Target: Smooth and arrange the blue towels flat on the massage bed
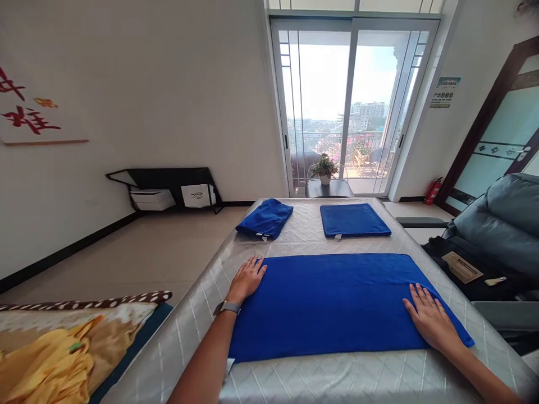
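A blue towel (332, 306) lies spread flat in front of me, its long side running left to right. My left hand (247, 278) rests palm down on its far left corner, fingers stretched out. Near the right edge, my right hand (432, 314) lies flat on the cloth with its fingers slightly apart. Beyond the spread towel, a crumpled blue cloth (266, 217) sits at the left and a neatly folded blue towel (354, 220) at the right. Small white tags show on both.
A silvery quilted cover (197, 325) lies under the towels. Yellow clothing (50, 359) is heaped on bedding at the lower left. A dark armchair (501, 219) holding a piece of cardboard (462, 266) stands at the right. Behind the far edge is a potted plant (325, 169).
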Action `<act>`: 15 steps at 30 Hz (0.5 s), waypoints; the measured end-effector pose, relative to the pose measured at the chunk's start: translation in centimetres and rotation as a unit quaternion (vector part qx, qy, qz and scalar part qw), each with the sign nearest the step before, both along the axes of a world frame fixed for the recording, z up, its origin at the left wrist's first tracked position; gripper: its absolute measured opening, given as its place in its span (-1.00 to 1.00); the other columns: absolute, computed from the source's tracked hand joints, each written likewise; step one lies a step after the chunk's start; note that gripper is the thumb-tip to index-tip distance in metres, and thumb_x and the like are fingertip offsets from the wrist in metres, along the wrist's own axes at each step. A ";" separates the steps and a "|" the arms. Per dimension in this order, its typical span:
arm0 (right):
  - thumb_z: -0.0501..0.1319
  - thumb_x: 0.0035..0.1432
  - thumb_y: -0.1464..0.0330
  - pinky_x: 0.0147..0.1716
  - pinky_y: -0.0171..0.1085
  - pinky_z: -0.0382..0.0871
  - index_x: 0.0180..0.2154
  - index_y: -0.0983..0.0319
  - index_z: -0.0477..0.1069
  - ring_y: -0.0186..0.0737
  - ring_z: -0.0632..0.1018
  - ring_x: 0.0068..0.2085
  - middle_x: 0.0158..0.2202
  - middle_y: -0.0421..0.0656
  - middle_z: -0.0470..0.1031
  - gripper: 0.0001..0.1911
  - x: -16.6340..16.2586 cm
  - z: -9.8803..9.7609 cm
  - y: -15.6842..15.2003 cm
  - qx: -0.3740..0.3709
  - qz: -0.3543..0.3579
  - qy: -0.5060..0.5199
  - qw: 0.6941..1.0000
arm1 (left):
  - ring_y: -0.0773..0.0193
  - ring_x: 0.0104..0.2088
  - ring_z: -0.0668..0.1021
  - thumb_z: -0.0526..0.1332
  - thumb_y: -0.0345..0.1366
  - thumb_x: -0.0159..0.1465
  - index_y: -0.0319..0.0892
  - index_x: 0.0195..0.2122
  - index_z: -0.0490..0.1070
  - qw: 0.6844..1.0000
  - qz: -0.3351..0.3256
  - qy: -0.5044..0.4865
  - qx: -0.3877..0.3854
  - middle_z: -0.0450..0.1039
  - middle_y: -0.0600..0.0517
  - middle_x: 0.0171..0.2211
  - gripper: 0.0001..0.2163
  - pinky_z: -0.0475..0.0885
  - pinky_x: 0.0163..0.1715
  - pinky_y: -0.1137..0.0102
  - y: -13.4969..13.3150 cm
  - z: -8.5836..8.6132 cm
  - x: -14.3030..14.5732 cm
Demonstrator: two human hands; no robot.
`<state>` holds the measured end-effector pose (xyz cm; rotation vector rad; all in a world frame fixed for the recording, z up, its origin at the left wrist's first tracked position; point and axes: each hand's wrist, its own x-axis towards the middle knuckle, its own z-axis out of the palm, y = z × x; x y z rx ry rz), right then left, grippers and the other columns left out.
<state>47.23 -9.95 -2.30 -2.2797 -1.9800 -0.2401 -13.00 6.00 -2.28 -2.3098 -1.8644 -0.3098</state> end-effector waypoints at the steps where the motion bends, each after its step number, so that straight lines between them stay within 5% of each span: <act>1: -0.28 0.29 0.03 0.35 0.09 -0.04 0.35 0.29 0.16 0.01 0.07 0.41 0.42 0.01 0.06 -0.22 1.2 0.0 -0.1 -0.003 -0.005 -0.003 1.000 | -0.03 0.37 0.20 -0.07 -0.15 0.48 -0.24 0.37 0.14 1.000 0.003 0.002 -0.003 0.13 -0.26 0.37 -0.51 0.16 0.29 0.01 0.0 0.0 0.0; 9: -0.23 0.23 -0.02 0.30 0.17 0.06 0.35 0.23 0.16 0.13 0.14 0.39 0.40 0.05 0.12 -0.19 4.4 1.0 0.0 -0.015 -0.055 0.027 0.998 | 0.01 0.36 0.22 -0.09 -0.14 0.48 -0.22 0.37 0.15 1.000 0.023 0.001 -0.002 0.14 -0.22 0.37 -0.50 0.15 0.30 0.05 -0.1 0.1 0.4; 12: -0.29 0.26 0.00 0.34 0.13 -0.04 0.34 0.31 0.17 0.08 0.06 0.41 0.41 0.07 0.07 -0.18 1.1 2.3 0.9 -0.018 -0.047 0.017 0.999 | 0.02 0.36 0.22 -0.08 -0.14 0.47 -0.21 0.37 0.15 1.000 0.020 -0.005 -0.002 0.16 -0.21 0.36 -0.50 0.13 0.31 0.04 -0.1 0.2 0.5; 15: -0.33 0.32 0.00 0.36 0.05 -0.07 0.36 0.34 0.13 -0.01 0.00 0.43 0.44 0.00 0.00 -0.19 -5.9 4.6 1.9 -0.043 0.056 0.037 0.997 | 0.00 0.36 0.23 -0.09 -0.13 0.47 -0.21 0.37 0.16 1.000 0.017 -0.009 0.002 0.17 -0.22 0.36 -0.50 0.14 0.30 0.01 -0.1 0.2 0.4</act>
